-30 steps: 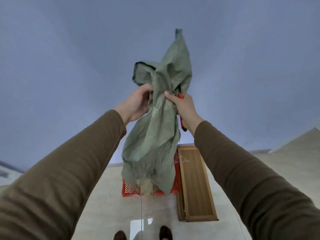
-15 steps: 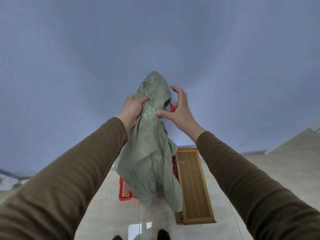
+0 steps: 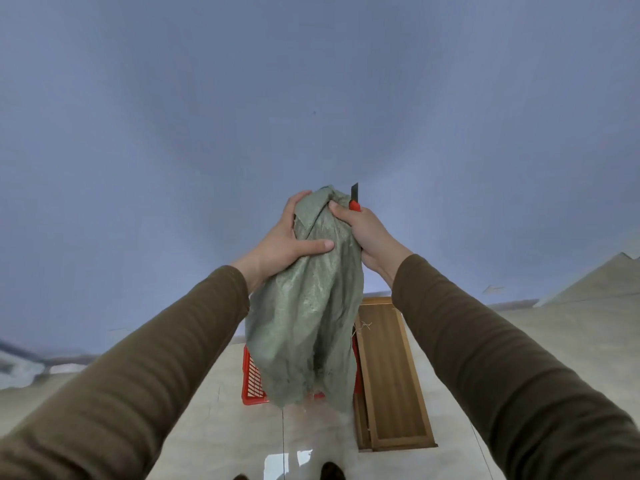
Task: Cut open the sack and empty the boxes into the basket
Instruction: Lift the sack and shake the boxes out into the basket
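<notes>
I have the limp green woven sack bunched up in front of me, and it hangs directly above the red plastic slatted basket on the pale tiled floor. A second ago the sack's top stood tall above my hands; now I have gathered it down into a tight wad, so only a small fold pokes out at the top. My left hand grips the upper part of the sack, thumb laid across the cloth. My right hand clamps the other side of the bundle and also holds the red-handled utility knife, its blade pointing upward above the sack. The sack looks flat and empty, so I judge the boxes have already dropped out; I cannot see inside the basket, because the sack covers it. Just right of the basket lies a long wooden panel. The exposed blade near my left fingers is the risk now.
</notes>
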